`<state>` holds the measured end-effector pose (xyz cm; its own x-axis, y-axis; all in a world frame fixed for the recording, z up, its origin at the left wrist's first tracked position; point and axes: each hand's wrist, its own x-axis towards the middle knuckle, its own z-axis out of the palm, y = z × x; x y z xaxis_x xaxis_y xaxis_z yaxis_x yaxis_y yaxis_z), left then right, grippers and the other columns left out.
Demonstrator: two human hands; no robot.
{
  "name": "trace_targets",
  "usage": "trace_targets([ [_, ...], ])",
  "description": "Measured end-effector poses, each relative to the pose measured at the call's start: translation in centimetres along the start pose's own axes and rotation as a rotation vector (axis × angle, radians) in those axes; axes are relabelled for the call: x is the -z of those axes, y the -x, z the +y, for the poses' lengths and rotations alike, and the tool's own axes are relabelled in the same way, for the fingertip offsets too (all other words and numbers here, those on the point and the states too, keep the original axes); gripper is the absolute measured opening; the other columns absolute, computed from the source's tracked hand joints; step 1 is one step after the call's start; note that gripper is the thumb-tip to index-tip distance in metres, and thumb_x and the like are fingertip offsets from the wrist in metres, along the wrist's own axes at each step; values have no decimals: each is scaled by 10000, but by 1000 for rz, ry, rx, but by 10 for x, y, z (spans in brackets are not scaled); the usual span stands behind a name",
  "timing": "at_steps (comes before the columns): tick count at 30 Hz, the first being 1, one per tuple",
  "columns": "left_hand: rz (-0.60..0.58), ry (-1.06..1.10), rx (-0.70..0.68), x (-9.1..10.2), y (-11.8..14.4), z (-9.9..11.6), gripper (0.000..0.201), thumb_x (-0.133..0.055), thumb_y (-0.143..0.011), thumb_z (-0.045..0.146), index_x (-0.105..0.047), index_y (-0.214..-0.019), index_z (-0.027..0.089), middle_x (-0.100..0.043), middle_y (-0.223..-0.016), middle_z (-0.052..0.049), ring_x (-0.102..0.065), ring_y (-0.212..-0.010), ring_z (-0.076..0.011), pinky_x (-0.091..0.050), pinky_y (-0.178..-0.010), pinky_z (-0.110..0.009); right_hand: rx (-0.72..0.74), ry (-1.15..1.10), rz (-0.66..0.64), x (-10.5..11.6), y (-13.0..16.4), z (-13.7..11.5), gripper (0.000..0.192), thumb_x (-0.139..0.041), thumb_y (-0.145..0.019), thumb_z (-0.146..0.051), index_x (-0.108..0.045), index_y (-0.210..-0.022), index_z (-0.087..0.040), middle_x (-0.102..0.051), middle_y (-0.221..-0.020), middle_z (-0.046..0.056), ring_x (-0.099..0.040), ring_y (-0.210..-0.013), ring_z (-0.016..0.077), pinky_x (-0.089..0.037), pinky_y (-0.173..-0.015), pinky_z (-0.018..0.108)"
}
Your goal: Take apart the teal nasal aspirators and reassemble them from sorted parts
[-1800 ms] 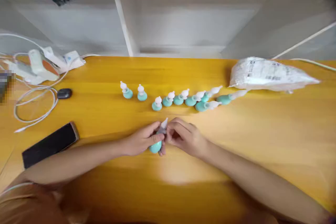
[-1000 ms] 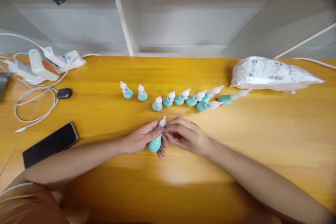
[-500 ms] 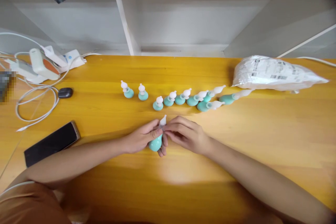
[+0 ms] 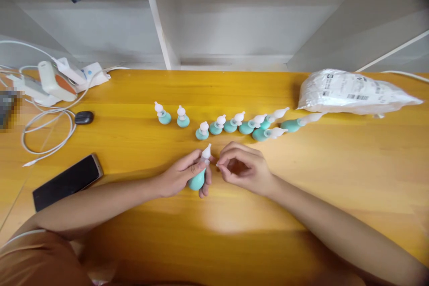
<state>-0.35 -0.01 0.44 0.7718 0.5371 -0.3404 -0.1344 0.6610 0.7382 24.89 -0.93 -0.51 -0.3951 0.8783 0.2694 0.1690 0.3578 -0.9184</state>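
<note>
A small teal rubber bulb [image 4: 196, 181] with a white pointed tip [image 4: 206, 151] sits in the left hand [image 4: 179, 175], whose fingers are wrapped around its round body, tip pointing up and away, low over the table [image 4: 335, 178] near its middle. The right hand [image 4: 246, 167] is just beside it, fingers curled with thumb and forefinger pinched together near the white tip; whether they touch the tip or hold anything small I cannot tell. Beyond the hands, a row of similar teal bulbs [image 4: 234, 124] with white tips runs across the table, the left ones standing upright and apart, the right ones lying over and crowded together. At the right end of that row lies a white plastic bag [image 4: 351, 91] with printed labels. On the left side of the table lie a dark phone [image 4: 67, 182], a small black oval object [image 4: 83, 117], a loop of white cable [image 4: 47, 132] and a white and orange device [image 4: 55, 81].
</note>
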Motion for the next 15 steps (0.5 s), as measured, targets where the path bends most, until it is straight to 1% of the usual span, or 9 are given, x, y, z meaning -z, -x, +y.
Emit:
trace_targets([
  [2,37,-83,-83,-1,4,1,345,-530,-1181,508,-493,-1329,199,-688,-948,-20,-707,-698,-124,-598,-645,-248,-71,40,-153,1,0,0,90,-730,-1003,-126,-732,-989,-214,-706,-873,17,-668,-685,147,-561,-599,256],
  [4,51,-147,-145,-2,7,1,326,-519,-1189,481,-440,-1377,227,-672,-964,-4,-679,-679,-105,-570,-633,-233,-104,123,-283,1,0,0,125,-717,-996,-100,-733,-940,-210,-703,-848,16,-657,-695,159,-546,-634,276],
  [6,40,-170,-169,-2,8,-1,287,-509,-1194,466,-407,-1355,252,-652,-998,7,-657,-648,-84,-539,-608,-220,-112,181,-330,1,1,1,133,-711,-1002,-90,-754,-959,-208,-726,-892,36,-674,-742,180,-551,-681,297],
  [9,22,-172,-173,-1,8,-4,233,-491,-1200,457,-388,-1286,266,-623,-1034,17,-644,-627,-64,-516,-583,-206,-118,185,-320,1,0,1,146,-698,-1019,-94,-788,-1039,-207,-741,-944,52,-685,-770,188,-553,-703,305],
  [12,25,-180,-171,0,8,-4,217,-485,-1201,451,-387,-1244,263,-617,-1044,16,-651,-633,-62,-510,-581,-203,-109,173,-297,3,-2,1,153,-682,-1033,-108,-797,-1048,-208,-738,-935,51,-681,-776,186,-553,-714,308],
  [14,33,-190,-175,1,8,-4,218,-484,-1200,454,-395,-1222,257,-621,-1043,13,-654,-635,-64,-508,-585,-207,-119,138,-246,4,-3,1,170,-652,-1045,-111,-790,-1036,-209,-733,-928,48,-660,-744,168,-539,-681,293],
  [15,40,-199,-176,1,8,-3,224,-486,-1197,461,-401,-1213,254,-622,-1046,10,-657,-635,-67,-508,-586,-210,-128,109,-200,3,-3,1,179,-634,-1051,-112,-783,-1039,-210,-724,-922,43,-640,-712,153,-522,-645,277],
])
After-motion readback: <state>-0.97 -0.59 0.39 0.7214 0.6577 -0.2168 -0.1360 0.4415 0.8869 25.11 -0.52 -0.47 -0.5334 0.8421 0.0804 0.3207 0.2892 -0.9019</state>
